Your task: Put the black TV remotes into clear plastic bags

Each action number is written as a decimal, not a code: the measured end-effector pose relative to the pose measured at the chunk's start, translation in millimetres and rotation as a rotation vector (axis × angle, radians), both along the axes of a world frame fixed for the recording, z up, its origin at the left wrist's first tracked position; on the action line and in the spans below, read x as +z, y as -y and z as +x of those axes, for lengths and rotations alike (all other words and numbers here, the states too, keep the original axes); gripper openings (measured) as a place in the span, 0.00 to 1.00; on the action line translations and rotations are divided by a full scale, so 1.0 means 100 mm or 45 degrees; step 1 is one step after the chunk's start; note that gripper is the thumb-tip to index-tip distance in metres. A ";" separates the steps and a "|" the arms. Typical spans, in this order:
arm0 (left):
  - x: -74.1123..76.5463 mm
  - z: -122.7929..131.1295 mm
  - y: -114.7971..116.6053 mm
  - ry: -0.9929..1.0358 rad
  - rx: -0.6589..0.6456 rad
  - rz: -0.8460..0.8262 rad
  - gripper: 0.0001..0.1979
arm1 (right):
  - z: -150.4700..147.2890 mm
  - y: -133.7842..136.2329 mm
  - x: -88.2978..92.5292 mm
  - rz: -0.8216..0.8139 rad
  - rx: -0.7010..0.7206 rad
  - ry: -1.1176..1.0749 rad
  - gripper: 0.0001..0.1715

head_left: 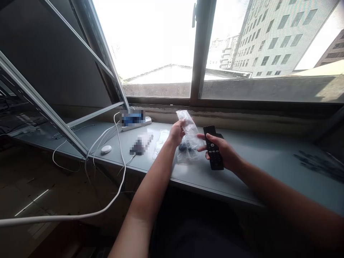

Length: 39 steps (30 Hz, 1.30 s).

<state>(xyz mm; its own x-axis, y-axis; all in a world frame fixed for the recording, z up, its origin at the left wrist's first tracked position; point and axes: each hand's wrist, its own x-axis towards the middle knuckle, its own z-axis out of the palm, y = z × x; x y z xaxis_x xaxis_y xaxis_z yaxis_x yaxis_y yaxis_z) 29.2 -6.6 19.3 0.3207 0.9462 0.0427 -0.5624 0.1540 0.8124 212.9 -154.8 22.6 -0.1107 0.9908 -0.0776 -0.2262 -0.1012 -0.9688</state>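
Note:
My left hand (176,133) pinches a clear plastic bag (189,132) and holds it upright above the grey window ledge (258,161). Something dark sits in the bottom of the bag. My right hand (220,149) is wrapped round a black remote control (213,147), its thumb and forefinger also touching the bag's right edge. Both hands hover just over the ledge, close together.
On the ledge to the left lie another clear plastic bag (160,142), a small dark device (140,144), a white power strip (134,119), a small white round object (106,149) and white cables (118,157). A slanted metal frame (48,111) stands at left. The window is behind.

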 end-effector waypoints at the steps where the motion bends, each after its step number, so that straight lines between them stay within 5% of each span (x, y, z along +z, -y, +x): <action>1: -0.01 0.01 -0.01 0.007 0.028 0.025 0.16 | 0.01 -0.01 -0.01 0.005 0.018 0.004 0.29; 9: -0.03 0.03 -0.03 0.118 0.160 0.062 0.13 | 0.00 0.02 -0.01 -0.042 0.362 0.112 0.34; 20: 0.01 -0.03 -0.03 0.263 0.236 -0.024 0.13 | 0.01 0.00 -0.04 0.025 0.148 -0.048 0.28; 27: 0.12 -0.06 0.09 0.457 0.101 -0.079 0.25 | -0.05 -0.01 0.02 -0.003 -0.034 -0.276 0.21; 39: 0.17 -0.07 0.20 0.430 -0.025 -0.042 0.21 | -0.03 -0.02 0.01 -0.027 0.029 -0.281 0.21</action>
<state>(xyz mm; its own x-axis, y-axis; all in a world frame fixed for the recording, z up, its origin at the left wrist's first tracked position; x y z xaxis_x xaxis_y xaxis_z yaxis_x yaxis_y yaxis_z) 22.7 -26.4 36.5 0.3118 0.9427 0.1190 -0.7955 0.1905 0.5752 210.3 -153.1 23.7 -0.1496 0.9863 -0.0700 -0.4298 -0.1286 -0.8937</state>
